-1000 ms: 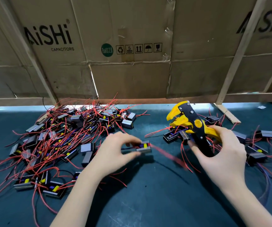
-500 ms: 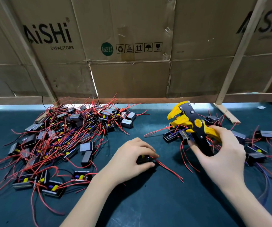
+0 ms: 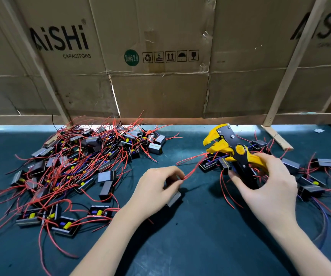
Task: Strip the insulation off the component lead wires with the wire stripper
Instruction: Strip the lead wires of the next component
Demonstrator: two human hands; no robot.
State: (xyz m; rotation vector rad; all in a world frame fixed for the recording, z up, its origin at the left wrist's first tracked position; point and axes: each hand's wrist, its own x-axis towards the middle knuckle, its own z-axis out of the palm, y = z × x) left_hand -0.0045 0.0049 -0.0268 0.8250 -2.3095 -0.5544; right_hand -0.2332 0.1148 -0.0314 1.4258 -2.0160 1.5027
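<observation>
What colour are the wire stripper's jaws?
Yellow, on a black body; the wire stripper shows clearly in the head view.

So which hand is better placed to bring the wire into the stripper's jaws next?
Left. The left hand already pinches the red wire, which points toward the open jaws; the right hand is occupied gripping the stripper.

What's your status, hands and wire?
Left hand pinches red lead wire, component beneath. Right hand grips wire stripper, jaws open, empty. Path clear.
</observation>
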